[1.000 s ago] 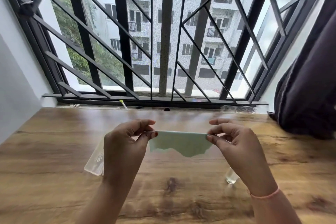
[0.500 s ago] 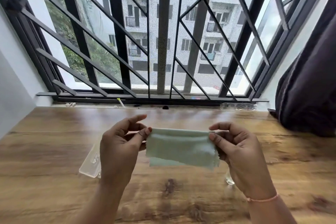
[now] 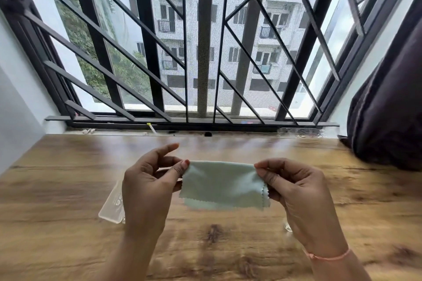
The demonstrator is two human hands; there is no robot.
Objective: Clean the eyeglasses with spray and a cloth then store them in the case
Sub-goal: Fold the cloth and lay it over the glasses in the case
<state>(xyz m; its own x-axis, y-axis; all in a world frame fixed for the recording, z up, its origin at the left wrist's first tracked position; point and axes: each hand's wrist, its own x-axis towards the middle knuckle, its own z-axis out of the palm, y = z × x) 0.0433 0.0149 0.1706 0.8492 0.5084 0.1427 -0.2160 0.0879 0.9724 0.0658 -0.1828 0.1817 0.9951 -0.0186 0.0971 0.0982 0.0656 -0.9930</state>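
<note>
You pinch the pale green, zigzag-edged microfibre cloth [image 3: 221,186] by its upper corners, left hand [image 3: 146,189] at one end and right hand [image 3: 303,196] at the other, fingers [image 3: 274,163] closed on the fabric. This is probably to spread it flat. It hangs above the wooden tabletop [image 3: 68,178], apparently doubled, its long axis left to right and its free edges pointing down. A translucent plastic case [image 3: 112,209] lies partly hidden by your left hand. No eyeglasses show.
</note>
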